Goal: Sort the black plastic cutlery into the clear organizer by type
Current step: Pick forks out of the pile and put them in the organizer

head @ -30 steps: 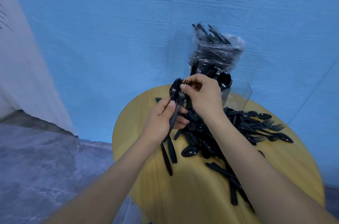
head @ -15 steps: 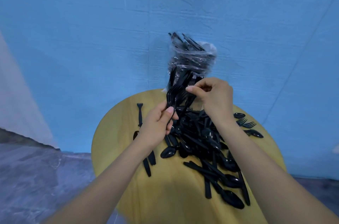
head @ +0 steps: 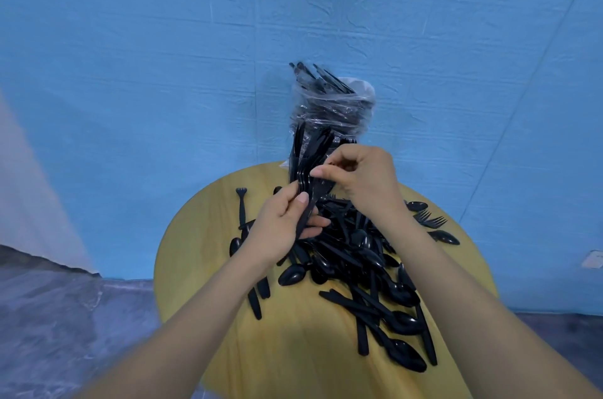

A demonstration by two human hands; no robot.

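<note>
i see my left hand with fingers clamped on a bunch of forks above the counter, right hand pinching their tops just before the clear organizer; a loose squeeze could fan them into the pile.

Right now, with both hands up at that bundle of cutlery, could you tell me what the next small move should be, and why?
Probably lower the bundle into the clear organizer just behind it. The left hand grips several stacked black pieces by their handles, the right hand pinches at their upper ends as if squaring them, and a large unsorted pile waits on the round table.
</note>
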